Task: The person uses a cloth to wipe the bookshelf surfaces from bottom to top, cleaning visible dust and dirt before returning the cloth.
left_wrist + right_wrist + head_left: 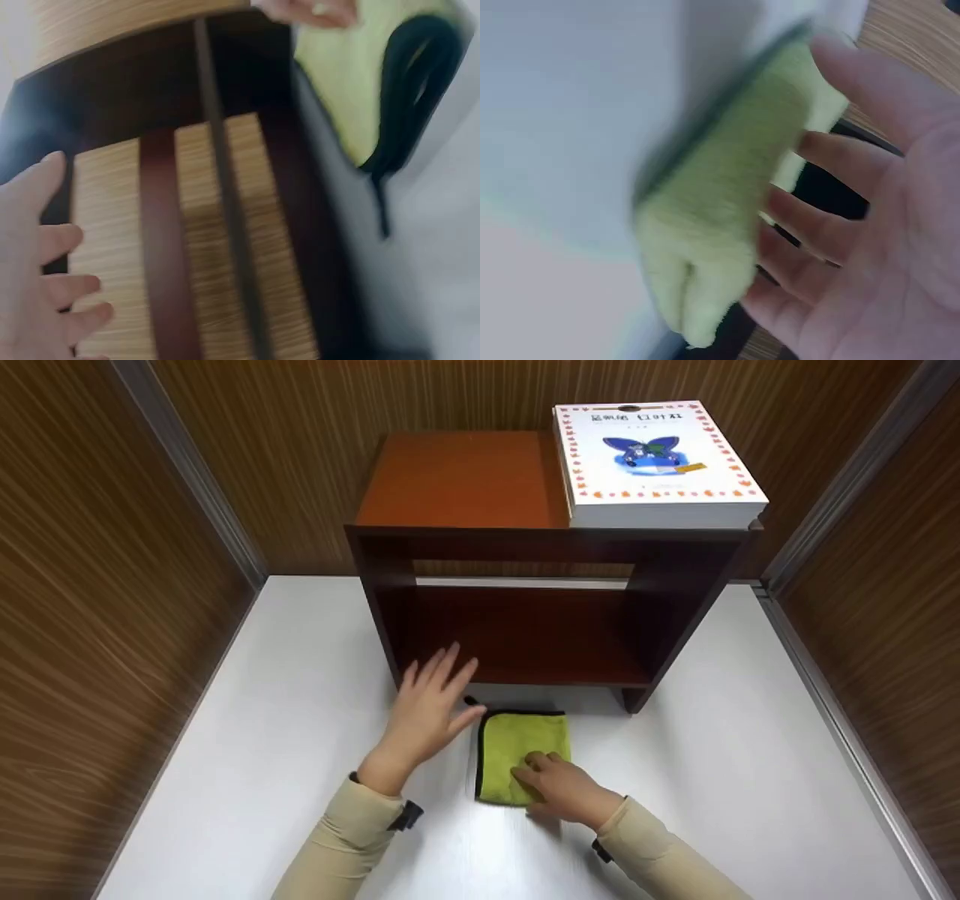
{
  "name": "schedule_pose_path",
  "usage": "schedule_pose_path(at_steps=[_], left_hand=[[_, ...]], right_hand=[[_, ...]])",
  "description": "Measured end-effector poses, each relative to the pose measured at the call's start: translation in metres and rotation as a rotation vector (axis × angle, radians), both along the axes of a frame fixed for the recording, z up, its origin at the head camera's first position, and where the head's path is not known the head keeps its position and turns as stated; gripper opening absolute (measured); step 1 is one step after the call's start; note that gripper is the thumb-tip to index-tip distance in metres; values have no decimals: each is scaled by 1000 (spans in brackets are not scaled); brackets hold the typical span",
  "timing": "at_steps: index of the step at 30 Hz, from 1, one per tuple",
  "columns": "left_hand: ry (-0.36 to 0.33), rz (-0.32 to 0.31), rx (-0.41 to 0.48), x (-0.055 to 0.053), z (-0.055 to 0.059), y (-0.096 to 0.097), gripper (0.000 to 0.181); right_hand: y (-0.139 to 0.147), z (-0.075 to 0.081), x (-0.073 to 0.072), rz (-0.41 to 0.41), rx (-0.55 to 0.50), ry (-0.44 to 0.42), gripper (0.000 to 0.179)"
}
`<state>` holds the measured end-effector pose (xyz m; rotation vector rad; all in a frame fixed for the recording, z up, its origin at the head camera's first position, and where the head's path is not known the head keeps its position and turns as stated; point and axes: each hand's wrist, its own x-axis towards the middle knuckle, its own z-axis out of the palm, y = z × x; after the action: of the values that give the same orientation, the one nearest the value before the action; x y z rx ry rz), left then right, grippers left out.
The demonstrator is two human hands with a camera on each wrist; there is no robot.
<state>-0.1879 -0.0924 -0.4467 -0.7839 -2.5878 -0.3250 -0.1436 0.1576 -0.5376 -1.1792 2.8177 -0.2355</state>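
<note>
A folded yellow-green cleaning cloth (517, 742) with black edging lies on the white table before a dark brown shelf (465, 480). My right hand (570, 789) grips the cloth near its lower right corner, fingers bent over it. From the right wrist, the cloth (712, 180) reaches between the thumb and the fingers (840, 157), and some fingertips are hidden by it. Just in front of the shelf's opening hovers my left hand (424, 716), fingers spread and holding nothing. Part of that left hand (45, 255) shows at the edge of the left wrist view.
A stack of white books (660, 457) with a butterfly picture sits on the right part of the shelf top. Wood-grain panels (97, 585) stand at left, right and back. White table surface (300, 660) shows on both sides of the shelf.
</note>
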Motion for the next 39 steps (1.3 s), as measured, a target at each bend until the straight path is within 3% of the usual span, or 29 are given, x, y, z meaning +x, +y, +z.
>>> schedule_pose_path(at_steps=[4,6,11,17,22,32,35,37,39], left_hand=[[272,-52,143,-12,32,-15,54],[374,-59,207,-18,49,-23,51],[478,-4,256,-32,87,-42,52],[476,81,197,-50,114,-66,55],[402,124,168,-61,123,-78,60],[405,-1,153,-67,139,-67,62],[392,-11,191,-64,143,-65,62],[382,-8,196,-63,145,-64,61],[379,-4,194,-62,146,-64,60]], right_hand=[[-4,-4,-5,0,-1,57,61],[-5,-5,-8,-4,24,85,64],[-7,-7,-11,-30,84,71,69],[-6,-11,-12,-25,97,-86,74],[-10,-11,-17,-13,106,-138,68],[-56,-6,-38,-152,20,-232,50],[-73,-9,-46,-212,-139,-356,50],[-83,-12,-52,-289,-335,-525,53],[-93,-17,-59,-385,-611,-754,53]])
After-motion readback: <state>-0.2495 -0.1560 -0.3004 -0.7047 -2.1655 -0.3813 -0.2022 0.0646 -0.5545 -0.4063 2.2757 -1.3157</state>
